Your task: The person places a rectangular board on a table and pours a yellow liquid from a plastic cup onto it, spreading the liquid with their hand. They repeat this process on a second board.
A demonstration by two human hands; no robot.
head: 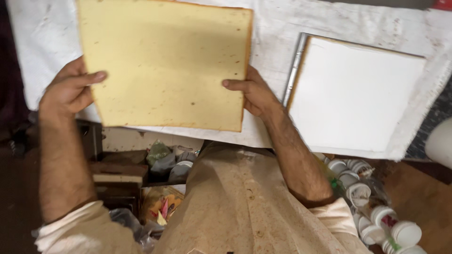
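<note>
A square pale-yellow slab of sponge cake (167,63) with thin brown edges is held flat above a white-covered table (287,28). My left hand (70,89) grips its left edge with the thumb on top. Its right edge is gripped the same way by my right hand (254,94). To the right, a white square sheet (353,94) lies on the table over a metal tray edge (294,66).
Below the table edge, several white lidded tubs (376,216) are piled at the lower right. Dark boxes and crumpled bags (160,160) sit under the table at lower left. A white rounded object (440,141) shows at the right edge.
</note>
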